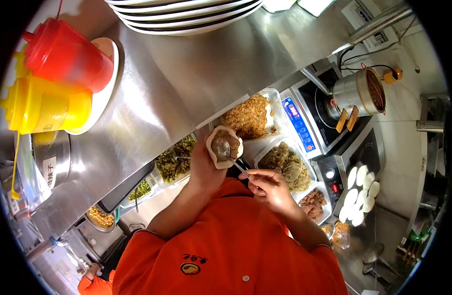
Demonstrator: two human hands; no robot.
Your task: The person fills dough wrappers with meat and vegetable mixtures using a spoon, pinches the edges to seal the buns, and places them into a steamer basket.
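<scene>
My left hand (205, 166) cups a pale, round pocket of dough or bread (217, 163), with its opening turned up. Brown minced filling (234, 146) shows inside it. My right hand (270, 188) grips a metal spoon (240, 169) by the handle, and the spoon's bowl rests in the filling. Just beyond the pocket is a tray of shredded brown filling (245, 117). To the right of my right hand stand a tray of greenish-grey filling (286, 164) and a tray of dark minced meat (313, 204). Chopped greens (174, 160) fill a container left of my left hand.
A steel shelf (172, 83) spans the front, bearing stacked plates (186, 29) and red (71, 56) and yellow (49, 105) squeeze containers. On the right, a pot (356, 93) stands on an induction cooker. White oval pieces (358, 194) and ladles (373, 253) lie farther back. Another person's hand (92, 270) shows lower left.
</scene>
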